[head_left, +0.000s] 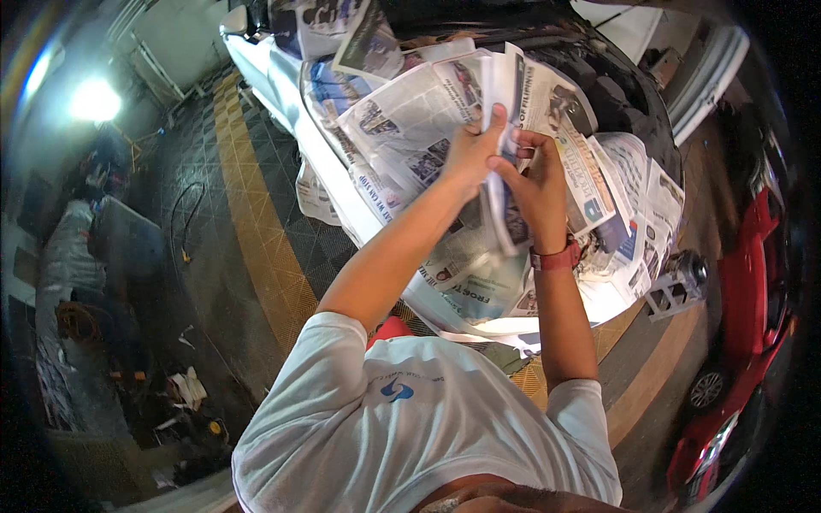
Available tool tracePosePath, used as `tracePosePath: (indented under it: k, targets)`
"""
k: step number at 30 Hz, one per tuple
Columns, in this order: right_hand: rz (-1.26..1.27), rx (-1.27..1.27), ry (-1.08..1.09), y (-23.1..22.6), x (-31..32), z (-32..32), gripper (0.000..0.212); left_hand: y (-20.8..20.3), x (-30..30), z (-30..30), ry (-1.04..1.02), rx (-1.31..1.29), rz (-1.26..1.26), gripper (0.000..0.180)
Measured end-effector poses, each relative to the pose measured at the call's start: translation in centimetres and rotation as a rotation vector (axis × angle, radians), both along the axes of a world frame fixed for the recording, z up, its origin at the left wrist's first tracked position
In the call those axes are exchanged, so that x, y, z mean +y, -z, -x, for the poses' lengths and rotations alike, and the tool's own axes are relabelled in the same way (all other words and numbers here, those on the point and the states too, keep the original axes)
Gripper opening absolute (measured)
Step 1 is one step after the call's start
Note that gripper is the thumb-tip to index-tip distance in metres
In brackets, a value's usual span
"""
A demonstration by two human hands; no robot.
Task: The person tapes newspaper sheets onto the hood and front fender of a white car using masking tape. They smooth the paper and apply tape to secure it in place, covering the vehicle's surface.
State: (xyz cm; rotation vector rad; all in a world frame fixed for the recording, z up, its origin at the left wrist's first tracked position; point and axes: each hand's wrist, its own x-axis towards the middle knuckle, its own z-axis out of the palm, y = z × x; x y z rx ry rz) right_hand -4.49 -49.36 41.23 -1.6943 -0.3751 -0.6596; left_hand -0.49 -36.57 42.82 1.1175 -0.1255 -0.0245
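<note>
You look down over your own white T-shirt [410,419] at a garage floor [205,248] of dark grid tiles, crossed by a yellow tiled stripe [256,222] that runs from the upper left toward your body. Far left, a bright lamp [94,100] glares against the wall, and below it clutter lies heaped along the edge of the room, too dim to tell apart. A thin cable [184,218] loops on the dark tiles near the stripe, and scraps of pale paper [186,386] lie lower left.

Ahead of you stands a white car [282,85], its front masked with overlapping newspaper sheets [402,120]. Your left hand [473,154] reaches up over them, its fingers closed on a folded sheet of newspaper [505,128] held upright above the covered car. Your right hand [539,184] meets it just beside, fingers pinching the same sheet lower down; a red wristband [556,258] circles that wrist. Both forearms cross in front of the paper below, hiding part of it.

To the right of the car, a small metal stand [676,282] sits on the floor beside the papered edge. Far right, a red car [753,325] is parked, well apart from your hands.
</note>
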Motion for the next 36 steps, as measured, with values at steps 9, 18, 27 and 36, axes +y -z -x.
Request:
tracePosePath:
  k: [9, 18, 27, 36]
  targets:
    - [-0.023, 0.038, 0.23, -2.2, -4.6, -1.3, 0.02, 0.5, -0.6, -1.0, 0.152, -0.073, 0.24, 0.031]
    - [-0.624, 0.041, 0.015, -18.4, -15.8, -5.1, 0.019, 4.7, 8.3, -8.1, 0.156, 0.146, 0.248, 0.056]
    - [-0.367, -0.374, -0.021, -29.5, -7.4, -4.8, 0.017, 6.1, 2.6, -8.6, 0.281, 0.192, 0.214, 0.093]
    - [0.041, -0.49, 0.164, -32.8, -8.7, -5.4, 0.036, -5.7, 3.3, -6.6, -0.812, -0.938, -0.551, 0.11]
